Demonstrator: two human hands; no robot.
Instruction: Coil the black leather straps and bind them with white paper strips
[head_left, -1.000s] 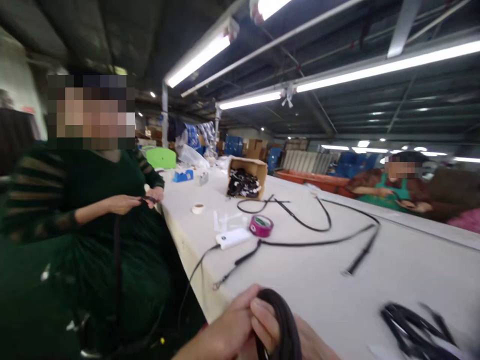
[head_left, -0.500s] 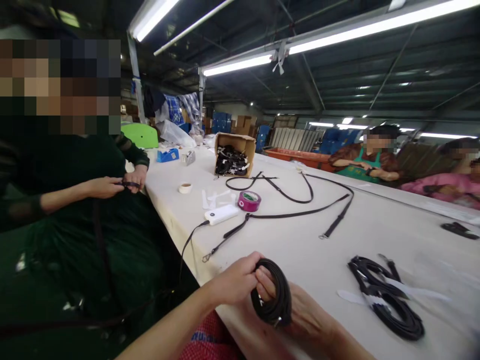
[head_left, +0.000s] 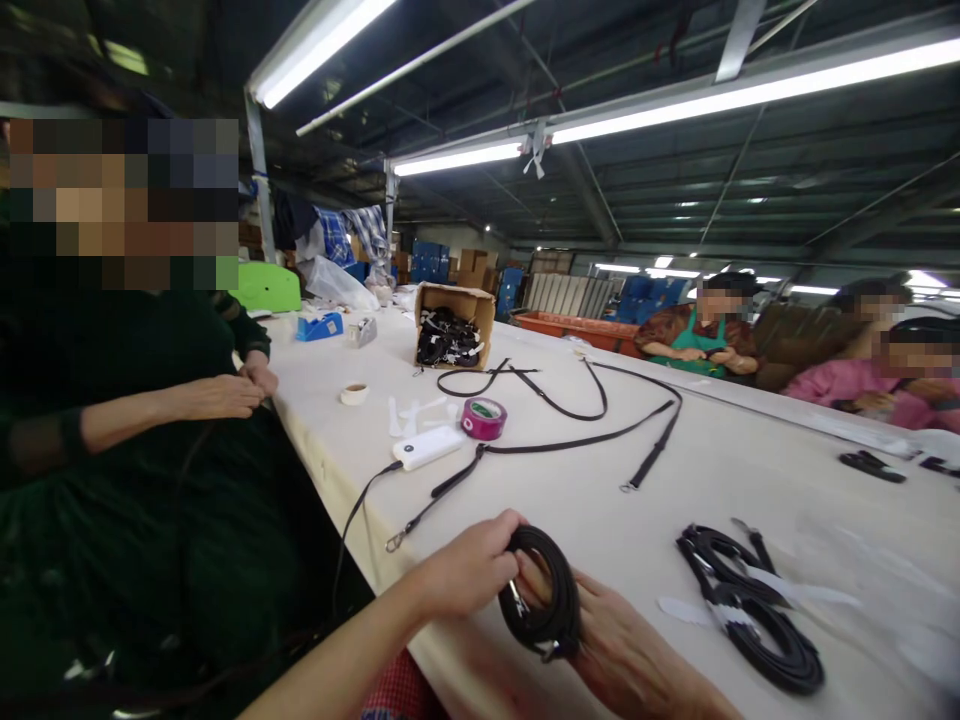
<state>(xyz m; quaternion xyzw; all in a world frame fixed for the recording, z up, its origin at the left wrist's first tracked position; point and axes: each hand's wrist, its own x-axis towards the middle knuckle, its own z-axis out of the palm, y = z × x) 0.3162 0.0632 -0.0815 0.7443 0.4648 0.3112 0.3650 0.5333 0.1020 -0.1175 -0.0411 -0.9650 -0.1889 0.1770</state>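
A coiled black strap (head_left: 566, 595) with metal clips is held up over the near table edge. My left hand (head_left: 476, 565) pinches the upper left of the coil between thumb and fingers. From behind on the right, my right hand (head_left: 611, 630) grips it; some fingertips show inside the loop and the rest are hidden. To the right, two more coiled black straps (head_left: 776, 645) with white paper tags lie beside clear plastic. Beyond my hands, a long dark strap (head_left: 577, 443) with a metal snap hook stretches across the tabletop.
A white device (head_left: 429, 447) with a cable, purple tape (head_left: 484, 420) and a white tape roll (head_left: 353, 395) lie on the table (head_left: 540, 500). Behind is a carton (head_left: 484, 315) of black straps. One co-worker (head_left: 135, 400) stands close left; others sit across.
The view has shifted slightly, moving the table items left and down. The coil has turned a little in my hands, showing more of its metal clip. Both hands keep hold.
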